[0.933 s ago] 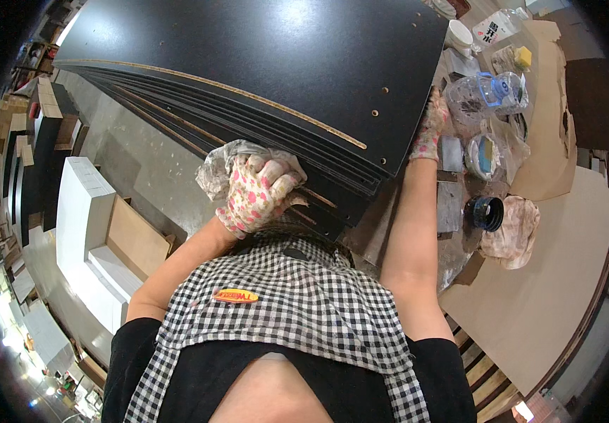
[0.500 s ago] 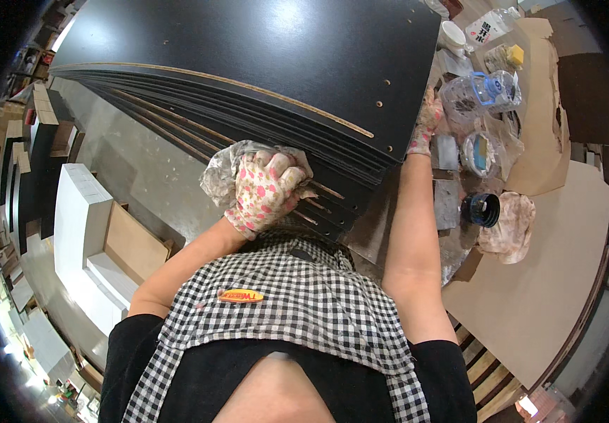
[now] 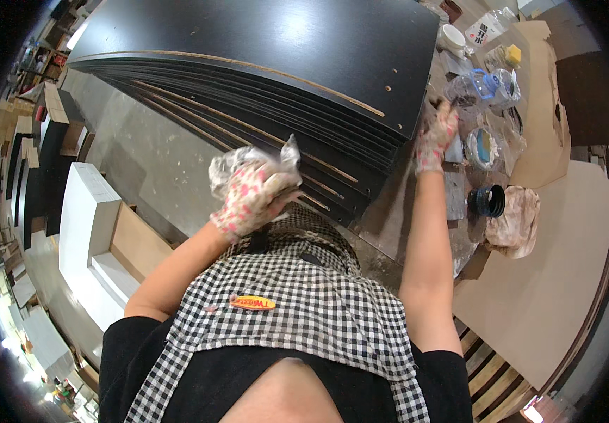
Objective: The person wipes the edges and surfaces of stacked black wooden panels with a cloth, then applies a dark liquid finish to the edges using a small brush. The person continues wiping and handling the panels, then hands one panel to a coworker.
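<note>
A stack of black boards [image 3: 262, 42] fans out ahead of me, its light brown edges showing toward my side. My left hand [image 3: 253, 197], in a pink-patterned white glove, is closed around a crumpled grey-white rag [image 3: 228, 168] above the near corner of the stack. Beyond the stack's right edge, my right hand [image 3: 436, 141] wears a matching soiled glove. Its fingers are curled near a clear bottle with a blue handle [image 3: 486, 84]; a small dark thing at the fingertips is too blurred to name.
At right lie a round tub with a blue-and-yellow piece [image 3: 486, 148], a black ring-shaped cap [image 3: 487, 201], a stained cloth [image 3: 514, 222], grey blocks [image 3: 454, 194] and a white cup [image 3: 452, 39]. Brown sheets [image 3: 544, 282] extend beside them. White panels [image 3: 86, 233] stand at left.
My left hand has lifted slightly off the boards with the rag. My right hand has moved from the stack's edge rightward, toward the bottle and blocks. The view has shifted a little.
</note>
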{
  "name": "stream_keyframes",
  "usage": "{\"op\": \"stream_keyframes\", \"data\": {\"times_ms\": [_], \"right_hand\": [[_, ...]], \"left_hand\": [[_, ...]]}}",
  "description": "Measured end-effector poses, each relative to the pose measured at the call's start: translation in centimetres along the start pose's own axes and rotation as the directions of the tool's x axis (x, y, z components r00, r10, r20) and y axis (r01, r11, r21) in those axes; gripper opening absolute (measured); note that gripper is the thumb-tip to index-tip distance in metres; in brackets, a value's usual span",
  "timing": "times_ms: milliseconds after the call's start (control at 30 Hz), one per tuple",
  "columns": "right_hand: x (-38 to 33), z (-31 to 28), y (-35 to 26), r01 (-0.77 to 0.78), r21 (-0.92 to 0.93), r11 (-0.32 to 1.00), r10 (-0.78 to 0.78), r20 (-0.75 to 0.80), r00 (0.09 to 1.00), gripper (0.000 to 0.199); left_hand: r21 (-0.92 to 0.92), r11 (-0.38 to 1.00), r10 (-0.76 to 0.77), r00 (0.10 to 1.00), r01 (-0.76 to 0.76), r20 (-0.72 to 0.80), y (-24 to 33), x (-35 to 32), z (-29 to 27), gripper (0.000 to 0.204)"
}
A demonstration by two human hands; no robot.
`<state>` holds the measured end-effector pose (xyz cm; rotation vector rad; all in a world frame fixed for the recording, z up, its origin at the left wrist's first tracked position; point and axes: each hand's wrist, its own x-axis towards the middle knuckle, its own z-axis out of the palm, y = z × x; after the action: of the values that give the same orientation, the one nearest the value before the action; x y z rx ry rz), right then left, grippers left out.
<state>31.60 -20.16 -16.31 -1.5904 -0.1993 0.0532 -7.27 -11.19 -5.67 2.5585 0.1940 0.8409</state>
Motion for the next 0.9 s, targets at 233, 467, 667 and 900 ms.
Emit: {"op": "stream_keyframes", "data": {"times_ms": [233,467,667,900], "right_hand": [[-17.1,-10.8,-11.7,0.115,-0.097,0.989,-0.048,0.523,0.851,0.026],[-20.7,-8.1,-17.4,0.617,-0.461,0.638,0.104,0.845,0.524,0.013],[-20.0,-7.7,-16.7,0.728,-0.37,0.577,0.04,0.903,0.427,0.017],[-19.7,-7.1,-16.2,0.817,-0.267,0.51,0.016,0.953,0.302,0.035]], "left_hand": [[-0.04,0.981,-0.173,0.941,0.192,0.29,1.5,-4.3,-0.8,0.032],[-0.237,0.936,-0.112,0.861,0.259,0.497,2.3,-4.1,0.6,0.02],[-0.194,0.921,-0.19,0.823,0.339,0.535,2.3,-5.1,1.1,0.021],[-0.201,0.914,-0.216,0.841,0.353,0.496,2.6,-5.5,0.9,0.024]]}}
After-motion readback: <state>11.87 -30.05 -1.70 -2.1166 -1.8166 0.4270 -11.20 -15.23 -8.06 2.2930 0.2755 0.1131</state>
